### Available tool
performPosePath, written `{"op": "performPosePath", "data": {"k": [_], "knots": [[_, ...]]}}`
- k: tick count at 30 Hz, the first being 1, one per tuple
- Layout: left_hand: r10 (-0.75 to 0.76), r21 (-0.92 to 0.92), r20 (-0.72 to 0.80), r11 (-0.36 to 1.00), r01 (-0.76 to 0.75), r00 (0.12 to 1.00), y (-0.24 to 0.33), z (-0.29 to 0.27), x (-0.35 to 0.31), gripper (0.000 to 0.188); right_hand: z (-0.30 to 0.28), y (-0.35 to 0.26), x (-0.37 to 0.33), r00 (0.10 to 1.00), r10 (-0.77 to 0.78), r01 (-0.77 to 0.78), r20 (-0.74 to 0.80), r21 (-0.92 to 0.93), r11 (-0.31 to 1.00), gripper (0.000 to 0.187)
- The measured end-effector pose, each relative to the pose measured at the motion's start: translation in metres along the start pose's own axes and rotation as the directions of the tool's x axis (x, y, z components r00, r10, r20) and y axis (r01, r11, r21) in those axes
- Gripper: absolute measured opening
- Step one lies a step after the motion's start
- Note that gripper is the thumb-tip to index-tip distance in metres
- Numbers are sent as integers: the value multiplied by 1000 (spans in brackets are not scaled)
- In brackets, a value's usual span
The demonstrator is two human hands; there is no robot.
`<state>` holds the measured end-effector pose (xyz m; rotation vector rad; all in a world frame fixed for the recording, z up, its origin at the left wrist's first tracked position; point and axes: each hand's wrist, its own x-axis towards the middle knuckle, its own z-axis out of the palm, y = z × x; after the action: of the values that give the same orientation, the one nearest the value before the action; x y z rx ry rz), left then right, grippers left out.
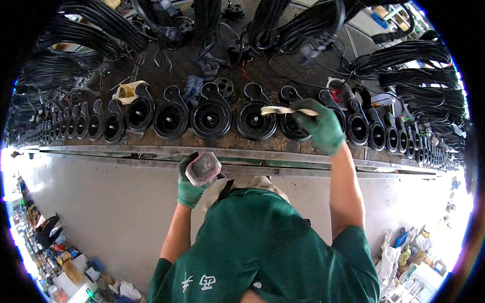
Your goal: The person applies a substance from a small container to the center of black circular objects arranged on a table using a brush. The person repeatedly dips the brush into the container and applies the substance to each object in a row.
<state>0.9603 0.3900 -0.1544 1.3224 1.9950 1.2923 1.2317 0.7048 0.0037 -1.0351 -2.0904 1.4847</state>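
My right hand [325, 130], in a green glove with dark fingers, is closed on a small pale brush [283, 110]. The brush's tip reaches left over a round black housing [247, 130] with a metal pin at its middle; whether it touches cannot be made out. Beneath my right fingers sits another black housing [293, 132], partly covered. My left hand [189, 191], gloved in green too, grips a small clear plastic tub [203, 169] with a pinkish rim, held just in front of the bench edge.
Similar housings [171, 120] stand in a long row along the bench front [283, 146]. Coiled black cables [308, 30] line the back and both sides. A cream box [130, 92] and a white tub with red contents [339, 92] lie behind the row. Bags [404, 252] are heaped at lower right.
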Motion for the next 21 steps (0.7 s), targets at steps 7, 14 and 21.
{"op": "performPosePath", "data": {"k": [7,14,21], "knots": [[-25,-160,63,986,35,998,85,40,17,71,-49,-41,-89,990,-105,132,-97,350,927,22],[77,-392,44,918,-54,996,149,86,36,90,-23,-71,-122,951,-308,308,25,-110,945,18],[207,-122,36,972,-201,978,141,99,45,89,0,-56,-117,979,-197,202,47,-271,941,21]]}}
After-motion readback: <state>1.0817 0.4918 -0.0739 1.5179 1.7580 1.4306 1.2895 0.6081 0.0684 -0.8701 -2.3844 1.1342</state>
